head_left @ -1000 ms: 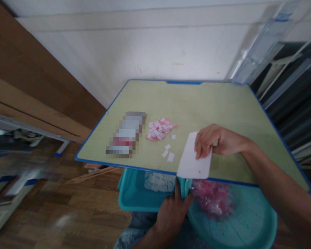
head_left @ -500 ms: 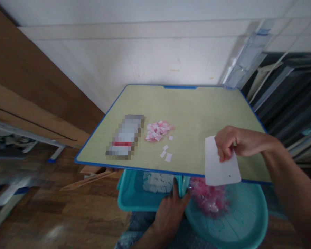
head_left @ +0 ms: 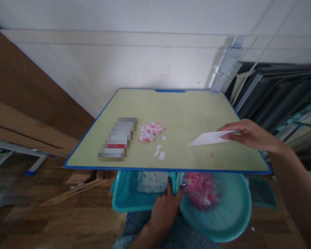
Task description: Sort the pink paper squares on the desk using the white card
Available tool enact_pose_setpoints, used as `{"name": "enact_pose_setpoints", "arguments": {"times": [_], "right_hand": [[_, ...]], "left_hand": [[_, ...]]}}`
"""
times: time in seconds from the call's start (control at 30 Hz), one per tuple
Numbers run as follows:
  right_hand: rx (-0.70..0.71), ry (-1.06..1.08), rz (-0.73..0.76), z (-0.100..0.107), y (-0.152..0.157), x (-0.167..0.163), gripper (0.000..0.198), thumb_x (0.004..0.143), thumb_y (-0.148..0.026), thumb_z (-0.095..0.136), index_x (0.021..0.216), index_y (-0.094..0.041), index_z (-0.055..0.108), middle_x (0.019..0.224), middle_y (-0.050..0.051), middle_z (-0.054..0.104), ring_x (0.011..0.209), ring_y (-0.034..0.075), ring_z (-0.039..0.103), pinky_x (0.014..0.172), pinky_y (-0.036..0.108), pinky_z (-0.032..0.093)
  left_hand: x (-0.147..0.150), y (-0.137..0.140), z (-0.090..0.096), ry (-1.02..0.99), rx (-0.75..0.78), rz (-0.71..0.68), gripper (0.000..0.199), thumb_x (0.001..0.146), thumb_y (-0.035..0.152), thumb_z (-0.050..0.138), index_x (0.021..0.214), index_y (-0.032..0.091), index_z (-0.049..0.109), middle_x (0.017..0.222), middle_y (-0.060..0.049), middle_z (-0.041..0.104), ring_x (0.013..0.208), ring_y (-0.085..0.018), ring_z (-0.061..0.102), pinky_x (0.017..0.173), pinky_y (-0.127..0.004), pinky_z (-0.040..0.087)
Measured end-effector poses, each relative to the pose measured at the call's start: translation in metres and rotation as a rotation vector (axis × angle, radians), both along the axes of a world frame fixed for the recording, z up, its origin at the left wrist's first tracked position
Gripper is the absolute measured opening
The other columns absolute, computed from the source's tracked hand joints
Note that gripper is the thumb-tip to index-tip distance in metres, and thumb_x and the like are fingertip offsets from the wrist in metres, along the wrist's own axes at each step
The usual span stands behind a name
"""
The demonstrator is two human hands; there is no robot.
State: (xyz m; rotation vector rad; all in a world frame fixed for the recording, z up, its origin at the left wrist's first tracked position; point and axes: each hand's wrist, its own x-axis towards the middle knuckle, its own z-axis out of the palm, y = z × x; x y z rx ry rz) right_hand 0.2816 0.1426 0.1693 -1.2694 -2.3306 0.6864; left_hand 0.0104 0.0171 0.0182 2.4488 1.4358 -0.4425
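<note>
My right hand (head_left: pixel 239 133) pinches a thin white card (head_left: pixel 208 137) above the right part of the yellow-green tabletop (head_left: pixel 181 110); the card is tilted, nearly edge-on to me. Below the table's front edge, my left hand (head_left: pixel 164 207) has its index finger and thumb spread over the adjoining rims of a rectangular teal basin (head_left: pixel 121 204) and a round teal tray (head_left: pixel 233 211). Flat white pieces (head_left: pixel 151 182) lie in the basin. A pink, shiny heap (head_left: pixel 200 192) sits in the tray. On the tabletop is a pile of small pink-and-white squares (head_left: pixel 150 132).
A blurred-out grey device (head_left: pixel 118 140) lies at the table's left. Several loose white slips (head_left: pixel 162 156) are near the pile. A clear plastic bottle (head_left: pixel 224 67) leans behind the table's right corner. Dark flat panels (head_left: pixel 280 90) stand at right, and a wooden board (head_left: pixel 38 76) at left.
My right hand has lifted and turned the card from facing me to nearly edge-on, away from the table's front edge. My left hand stays at the rims. The view has shifted slightly.
</note>
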Motion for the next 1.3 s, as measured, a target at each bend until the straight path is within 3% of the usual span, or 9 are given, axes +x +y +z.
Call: {"name": "enact_pose_setpoints", "arguments": {"times": [0.13,0.27,0.37,0.53,0.67,0.83,0.9,1.07,1.3], "right_hand": [[0.069,-0.033,0.001,-0.010,-0.003,0.000,0.022,0.076,-0.034,0.050,0.088,-0.023,0.065,0.083,0.003,0.067,0.072,0.019,0.062,0.063,0.028,0.050],[-0.018,-0.050,0.054,-0.020,-0.022,0.008,0.023,0.077,-0.032,0.050,0.094,-0.023,0.062,0.088,0.004,0.066,0.076,0.018,0.061,0.065,0.026,0.048],[-0.060,-0.052,-0.029,-0.024,-0.038,0.015,0.024,0.076,-0.032,0.051,0.095,-0.020,0.061,0.089,0.004,0.066,0.075,0.017,0.060,0.065,0.025,0.047],[-0.174,-0.035,-0.089,-0.025,-0.049,0.015,0.029,0.074,-0.035,0.053,0.094,-0.016,0.061,0.087,0.006,0.065,0.073,0.018,0.059,0.062,0.025,0.046],[-0.160,-0.025,-0.123,-0.024,-0.052,0.011,0.029,0.075,-0.036,0.052,0.093,-0.014,0.061,0.086,0.007,0.065,0.073,0.018,0.059,0.064,0.025,0.046],[-0.206,-0.057,-0.029,-0.018,-0.060,0.009,0.029,0.077,-0.034,0.050,0.097,-0.018,0.062,0.087,0.005,0.066,0.072,0.017,0.060,0.061,0.024,0.047],[-0.163,-0.061,-0.027,-0.015,-0.063,0.010,0.028,0.077,-0.033,0.049,0.098,-0.018,0.061,0.086,0.005,0.066,0.070,0.016,0.060,0.060,0.024,0.047],[-0.010,-0.063,-0.173,-0.012,-0.057,0.019,0.029,0.075,-0.036,0.051,0.094,-0.016,0.062,0.086,0.006,0.065,0.070,0.017,0.059,0.063,0.026,0.047],[-0.172,-0.045,-0.210,-0.031,-0.040,0.023,0.038,0.072,-0.042,0.054,0.096,-0.014,0.061,0.088,0.007,0.065,0.076,0.021,0.059,0.065,0.028,0.047]], "left_hand": [[-0.001,-0.001,0.000,-0.008,0.026,-0.008,0.046,0.081,0.019,0.035,0.124,0.034,0.030,0.131,-0.020,0.031,0.079,-0.020,0.060,0.062,-0.031,0.049],[-0.001,-0.001,-0.001,-0.008,0.045,-0.016,0.045,0.081,0.019,0.034,0.124,0.034,0.030,0.131,-0.020,0.032,0.079,-0.019,0.060,0.062,-0.031,0.049],[-0.001,-0.002,-0.002,-0.010,0.067,-0.014,0.045,0.081,0.018,0.035,0.123,0.035,0.031,0.131,-0.020,0.032,0.078,-0.020,0.060,0.061,-0.031,0.049],[-0.001,-0.003,-0.004,-0.040,0.112,-0.019,0.046,0.080,0.017,0.037,0.122,0.034,0.032,0.129,-0.023,0.033,0.073,-0.021,0.061,0.058,-0.032,0.049],[-0.003,-0.004,-0.006,-0.047,0.122,-0.023,0.045,0.080,0.017,0.036,0.122,0.034,0.032,0.129,-0.023,0.033,0.072,-0.020,0.062,0.058,-0.032,0.049],[-0.004,-0.003,-0.009,-0.053,0.097,-0.030,0.046,0.081,0.016,0.035,0.123,0.034,0.031,0.130,-0.022,0.032,0.076,-0.021,0.061,0.059,-0.032,0.049],[-0.004,-0.003,-0.009,-0.054,0.101,-0.030,0.045,0.081,0.016,0.034,0.122,0.033,0.032,0.129,-0.022,0.032,0.076,-0.021,0.061,0.059,-0.033,0.050],[-0.003,-0.004,-0.010,-0.067,0.129,-0.037,0.046,0.080,0.015,0.036,0.122,0.033,0.033,0.129,-0.023,0.033,0.073,-0.021,0.061,0.058,-0.033,0.050],[-0.003,-0.004,-0.010,-0.051,0.116,-0.033,0.047,0.080,0.017,0.037,0.123,0.034,0.032,0.130,-0.022,0.033,0.074,-0.020,0.061,0.058,-0.032,0.050]]}}
